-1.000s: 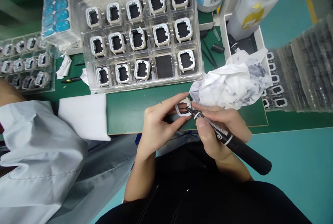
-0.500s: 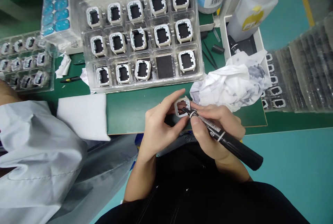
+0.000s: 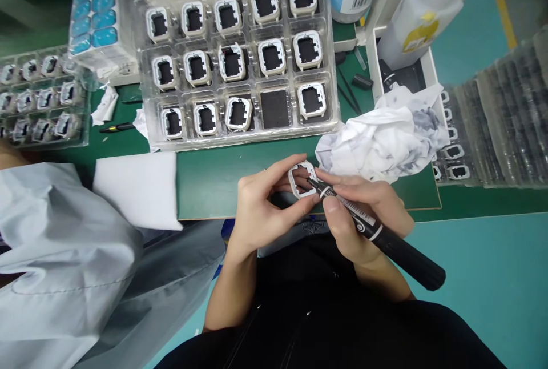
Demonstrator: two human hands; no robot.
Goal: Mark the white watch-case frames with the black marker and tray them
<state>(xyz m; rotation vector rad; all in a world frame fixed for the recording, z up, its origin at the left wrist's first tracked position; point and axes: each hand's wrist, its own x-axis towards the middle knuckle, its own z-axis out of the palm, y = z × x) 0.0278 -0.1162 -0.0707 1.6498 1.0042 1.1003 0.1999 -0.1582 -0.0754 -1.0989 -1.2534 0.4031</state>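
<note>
Between the thumb and fingers of my left hand (image 3: 268, 206) is a small white watch-case frame (image 3: 293, 184), square with rounded corners and open in the middle. My right hand (image 3: 368, 212) grips a black marker pen (image 3: 400, 252), its uncapped tip at the frame's right inner edge. Whether the tip touches the frame I cannot tell. Beyond my hands, a clear plastic tray (image 3: 240, 139) carries rows of similar frames (image 3: 311, 100), with one vacant pocket (image 3: 275, 109) in the front row.
A crumpled, stained white cloth (image 3: 381, 140) lies right of the tray. A white pad (image 3: 137, 189) is at left, beside a co-worker's grey sleeve (image 3: 64, 243). A bottle (image 3: 422, 20) stands in a white box (image 3: 430, 66). Stacked trays (image 3: 505, 112) are at far right.
The marker and my right hand have shifted slightly right and down. The frame in my left hand has turned a little and moved slightly right.
</note>
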